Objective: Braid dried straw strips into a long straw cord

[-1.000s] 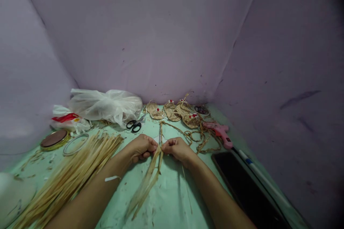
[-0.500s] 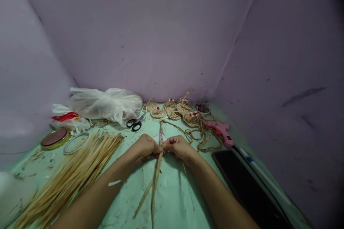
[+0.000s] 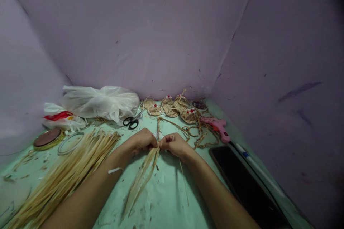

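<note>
My left hand and my right hand meet in the middle of the green table, both closed in a pinch on the same bundle of dry straw strips. The loose ends of the strips fan out toward me, to the lower left. Beyond my fingers a thin braided straw cord runs away from the pinch toward the back of the table.
A large pile of straw strips lies at the left. Black scissors, a clear plastic bag, a round tin lid, small woven straw sandals, a pink glue gun and a black tablet surround my hands.
The loose strip ends, hanging nearly straight toward me half a second ago, have swung to the lower left and spread. My hands stay pinched together at the same spot.
</note>
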Tool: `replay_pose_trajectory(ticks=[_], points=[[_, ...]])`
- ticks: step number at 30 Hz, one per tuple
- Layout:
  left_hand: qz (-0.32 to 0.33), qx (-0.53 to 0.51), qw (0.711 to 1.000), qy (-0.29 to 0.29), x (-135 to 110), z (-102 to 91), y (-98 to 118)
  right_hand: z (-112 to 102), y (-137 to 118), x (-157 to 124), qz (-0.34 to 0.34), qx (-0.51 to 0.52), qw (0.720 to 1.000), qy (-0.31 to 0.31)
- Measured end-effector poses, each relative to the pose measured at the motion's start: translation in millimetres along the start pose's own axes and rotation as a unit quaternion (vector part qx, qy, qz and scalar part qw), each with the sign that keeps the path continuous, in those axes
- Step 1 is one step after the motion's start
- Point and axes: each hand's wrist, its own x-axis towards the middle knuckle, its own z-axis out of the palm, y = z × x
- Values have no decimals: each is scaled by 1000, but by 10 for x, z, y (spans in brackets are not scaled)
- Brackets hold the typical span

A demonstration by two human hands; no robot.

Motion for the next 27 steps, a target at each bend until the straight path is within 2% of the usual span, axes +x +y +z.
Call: replay_pose_trajectory(ticks=[2,5,7,10,13,16,18,22,24,27], points=[[-44,-62,997,-19,12,11,-15,6,-8,-3,2,3,1000,4],[-108,-166,977,-83,-5,61,-35,19,-42,-26,23,19,1000,9],[-124,-200,968,-86,-38,115,-44,24,-62,-43,35,36,999,10],[-102,-174,979,-17,-97,205,-46,17,-67,-55,48,48,998,17],[-42,-91,991,84,-130,267,-44,-9,-49,-49,49,53,997,14],[2,-54,986,161,-143,290,-36,-35,-30,-37,48,76,996,-5],[-5,-88,986,141,-161,291,-22,-42,-25,-31,44,84,995,-15],[-40,-138,989,18,-201,269,-3,-47,-44,-45,42,72,996,-24],[-48,-131,990,5,-198,253,-18,-62,-66,-65,46,71,996,-38],[-46,-128,991,16,-166,242,-61,-91,-89,-91,49,86,992,-77]])
